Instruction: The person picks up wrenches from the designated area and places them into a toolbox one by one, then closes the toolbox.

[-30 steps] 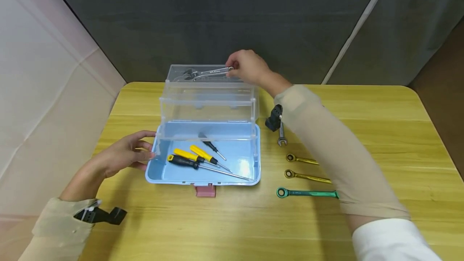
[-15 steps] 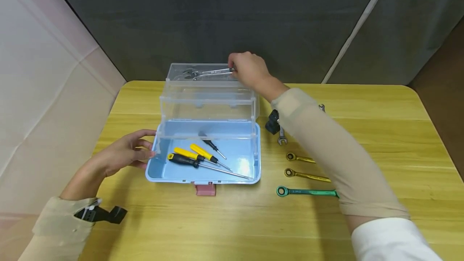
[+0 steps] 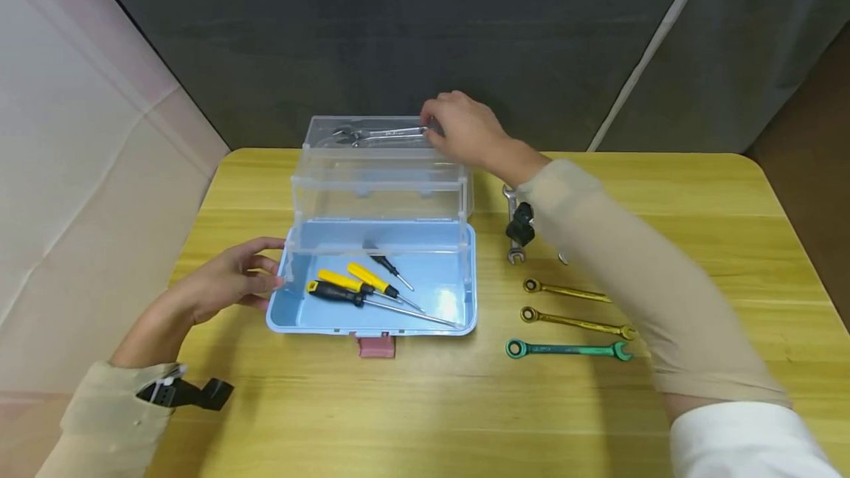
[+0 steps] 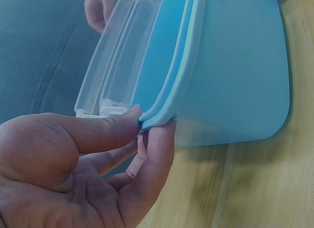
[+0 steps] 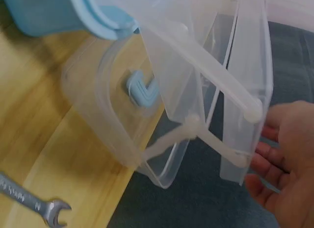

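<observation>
The fingers (image 5: pixel 267 157) of the right hand (image 3: pixel 465 127) are loosely spread and lie against the end wall of the clear top tray (image 3: pixel 319 127); from the head view they sit at the handle end of the adjustable wrench (image 3: pixel 381 134). Whether they still pinch the handle cannot be told. The wrench lies inside that top tray, at the far side of the toolbox. Its long axis runs left to right, with the jaw end pointing away from the right hand. The right hand is the nearer one to it by far.

The left hand (image 3: pixel 222 286) rests at the left wall of the blue toolbox base (image 3: pixel 438 290). The thumb (image 4: pixel 105 127) and a finger below pinch the blue rim at its corner.

The wrench is bare, bright metal, slim and flat. The trays are clear, thin, glossy plastic on folding arms. The base is smooth, opaque blue plastic with rounded corners and a pink latch (image 3: pixel 376 346).

Three screwdrivers (image 3: pixel 361 288) with yellow and black handles lie in the base. Four more wrenches (image 3: pixel 567 350) lie on the wooden table (image 3: pixel 697 198), right of the box.
</observation>
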`<control>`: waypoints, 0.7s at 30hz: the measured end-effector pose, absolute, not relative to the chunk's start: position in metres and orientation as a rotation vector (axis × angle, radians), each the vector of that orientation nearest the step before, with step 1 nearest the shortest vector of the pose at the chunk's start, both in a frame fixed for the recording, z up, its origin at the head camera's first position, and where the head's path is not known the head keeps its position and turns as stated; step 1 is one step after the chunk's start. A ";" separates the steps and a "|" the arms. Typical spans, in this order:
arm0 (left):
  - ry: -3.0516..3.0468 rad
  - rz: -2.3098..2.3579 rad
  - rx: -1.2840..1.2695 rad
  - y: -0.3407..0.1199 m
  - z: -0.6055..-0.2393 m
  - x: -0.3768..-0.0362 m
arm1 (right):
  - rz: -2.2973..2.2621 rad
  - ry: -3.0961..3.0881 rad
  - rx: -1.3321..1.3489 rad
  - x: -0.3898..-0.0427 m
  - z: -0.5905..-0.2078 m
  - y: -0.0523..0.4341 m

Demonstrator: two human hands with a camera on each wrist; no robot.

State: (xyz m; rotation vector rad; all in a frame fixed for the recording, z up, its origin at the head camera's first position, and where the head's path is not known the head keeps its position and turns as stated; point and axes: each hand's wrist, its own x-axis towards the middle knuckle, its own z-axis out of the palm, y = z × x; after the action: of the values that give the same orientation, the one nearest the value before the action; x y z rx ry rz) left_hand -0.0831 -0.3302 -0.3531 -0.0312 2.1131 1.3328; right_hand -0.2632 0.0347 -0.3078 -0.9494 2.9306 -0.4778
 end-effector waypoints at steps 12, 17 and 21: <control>2.113 1.335 -0.044 -0.330 -0.353 -0.082 | -0.399 2.790 -1.179 -0.236 -0.294 0.072; 2.122 1.330 -0.043 -0.334 -0.352 -0.081 | -0.308 2.773 -1.220 -0.217 -0.301 0.088; 2.124 1.323 -0.040 -0.336 -0.352 -0.081 | -0.285 2.768 -1.211 -0.203 -0.311 0.101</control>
State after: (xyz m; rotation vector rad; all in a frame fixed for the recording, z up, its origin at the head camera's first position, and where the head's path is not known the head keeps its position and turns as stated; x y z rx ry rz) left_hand -0.0807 -0.3360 -0.3515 -0.0400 2.1236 1.3235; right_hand -0.2034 0.1012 -0.3112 -1.2111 2.7677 -0.2848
